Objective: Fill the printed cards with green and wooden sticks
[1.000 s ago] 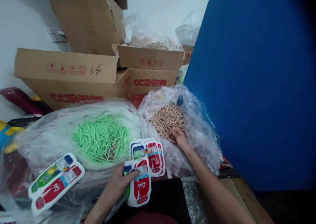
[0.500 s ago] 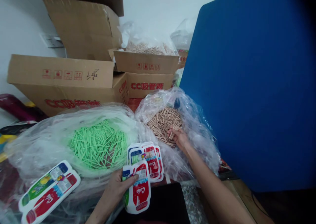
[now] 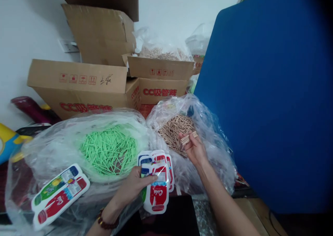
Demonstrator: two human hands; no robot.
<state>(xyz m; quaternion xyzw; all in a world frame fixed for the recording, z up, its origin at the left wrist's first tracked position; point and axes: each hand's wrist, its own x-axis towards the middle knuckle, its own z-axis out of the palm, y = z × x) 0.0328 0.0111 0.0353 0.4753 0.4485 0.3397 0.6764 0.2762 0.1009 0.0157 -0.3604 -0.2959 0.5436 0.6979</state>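
My left hand [image 3: 140,180] is closed on a bottle-shaped cola candy pouch [image 3: 157,192], thumb across its front. Just behind it lies a small stack of similar pouches [image 3: 170,170]. My right hand [image 3: 195,149] pinches a little bundle of brown candy sticks [image 3: 189,138] above the pile of brown sticks [image 3: 173,130] in an opened clear plastic bag. To the left, green candy sticks [image 3: 109,149] are heaped in another clear bag [image 3: 57,128]. More bottle-shaped pouches [image 3: 61,196] rest on that bag's front left part.
Cardboard boxes [image 3: 78,76] with red print stand behind the bags, and one [image 3: 161,69] has a bag of brown sticks on top. A large blue board [image 3: 265,101] leans along the right. A dark red bottle-like object [image 3: 31,107] lies at left.
My right hand has lifted slightly from the pile and turned the brown sticks sideways. The left hand has moved right and up with its pouch. The whole view has shifted a little.
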